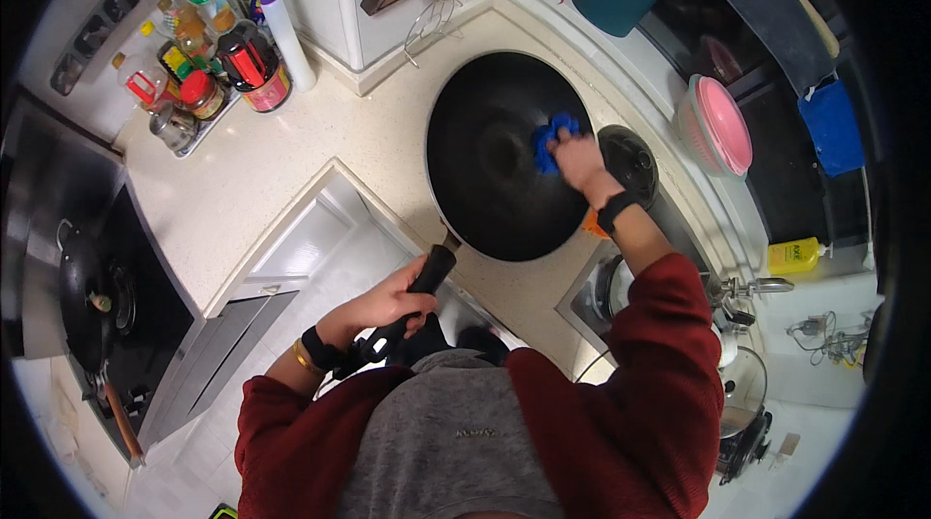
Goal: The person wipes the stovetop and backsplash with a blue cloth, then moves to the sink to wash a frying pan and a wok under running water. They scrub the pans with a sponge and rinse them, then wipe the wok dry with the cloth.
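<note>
A large black wok point(502, 184) sits on the cream countertop, its dark inner side facing up. My left hand point(389, 301) is wrapped around the wok's black handle point(433, 270), which points back towards my body over the counter's front edge. Bunched under the fingers of my right hand point(578, 155) is a blue cloth point(545, 148), pressed against the right inner wall of the wok. A dark round lid point(631, 166) lies just right of the wok, partly behind my right wrist. Something orange point(595, 225) shows beneath that forearm.
Bottles and jars crowd a tray point(211, 122) at the back left. Another wok point(81, 301) rests on the black cooktop point(156, 286) at far left. Right of me are a sink point(589, 293) and a tap point(756, 286). A pink basin point(724, 122) stands on the window ledge.
</note>
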A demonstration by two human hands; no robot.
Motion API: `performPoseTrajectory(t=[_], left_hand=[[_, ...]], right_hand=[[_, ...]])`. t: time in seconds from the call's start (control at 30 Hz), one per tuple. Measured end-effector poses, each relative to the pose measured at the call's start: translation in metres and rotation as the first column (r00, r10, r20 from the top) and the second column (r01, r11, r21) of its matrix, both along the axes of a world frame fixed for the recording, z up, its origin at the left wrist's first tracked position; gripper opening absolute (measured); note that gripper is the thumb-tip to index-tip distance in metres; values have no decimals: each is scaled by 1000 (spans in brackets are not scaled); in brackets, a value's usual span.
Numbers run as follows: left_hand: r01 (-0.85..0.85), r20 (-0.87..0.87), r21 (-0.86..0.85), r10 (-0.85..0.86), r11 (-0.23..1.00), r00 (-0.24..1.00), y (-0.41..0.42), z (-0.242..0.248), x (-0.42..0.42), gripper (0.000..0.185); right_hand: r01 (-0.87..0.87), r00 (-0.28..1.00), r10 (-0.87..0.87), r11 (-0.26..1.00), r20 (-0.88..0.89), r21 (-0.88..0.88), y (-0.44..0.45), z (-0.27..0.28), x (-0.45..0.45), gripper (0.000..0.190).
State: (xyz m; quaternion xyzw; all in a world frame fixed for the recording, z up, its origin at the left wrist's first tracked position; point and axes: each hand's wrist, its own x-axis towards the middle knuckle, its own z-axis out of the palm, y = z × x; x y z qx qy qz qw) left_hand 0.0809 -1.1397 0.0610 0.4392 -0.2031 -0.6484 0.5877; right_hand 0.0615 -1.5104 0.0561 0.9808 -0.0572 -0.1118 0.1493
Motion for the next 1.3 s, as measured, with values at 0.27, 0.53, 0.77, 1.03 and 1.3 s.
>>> performPoseTrajectory(t=[0.27,0.53,0.77,1.03,1.3], left_hand=[[7,-153,37,-1,999,988,5,-25,44,66],[68,-149,15,-65,998,987,6,-31,50,62],[69,-133,37,-64,997,989,8,-30,59,56],[34,-177,84,-19,996,984,2,-38,65,43],[43,-212,68,-28,997,977,4,-41,67,53]], right_hand=[[200,947,-319,670,34,715,-5,-4,16,21],[56,947,-233,796,220,602,33,-78,67,35],[254,965,-141,316,-219,914,72,-45,25,30],[-14,992,87,801,-93,598,87,-66,43,31],[-177,965,77,896,250,408,16,-32,74,29]])
